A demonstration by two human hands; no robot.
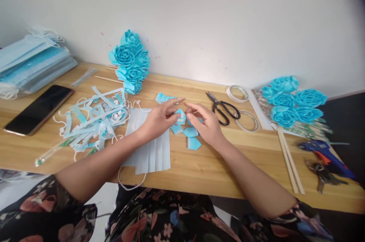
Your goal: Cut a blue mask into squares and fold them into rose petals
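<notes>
My left hand [162, 117] pinches a small blue piece of mask fabric [180, 117] between thumb and curled fingers, its index finger stretched out. Facing it, my right hand [205, 122] is at the other side of that piece, with its thumb and index finger apart. Beneath the hands lie several cut blue petal-shaped pieces [194, 143], some partly hidden by my fingers. A strip of blue pieces [165, 97] sits just behind my left hand. Pleated face masks [152, 154] lie flat under my left wrist and forearm.
Black-handled scissors [222, 107] and tape rolls [237, 93] lie right of my hands. Mask scraps [97, 116], a phone [39, 109] and stacked masks [34, 61] are left. Blue fabric roses [131, 61] stand behind. Sticks [290, 162], a glue gun [327, 156] and keys [323, 175] lie right.
</notes>
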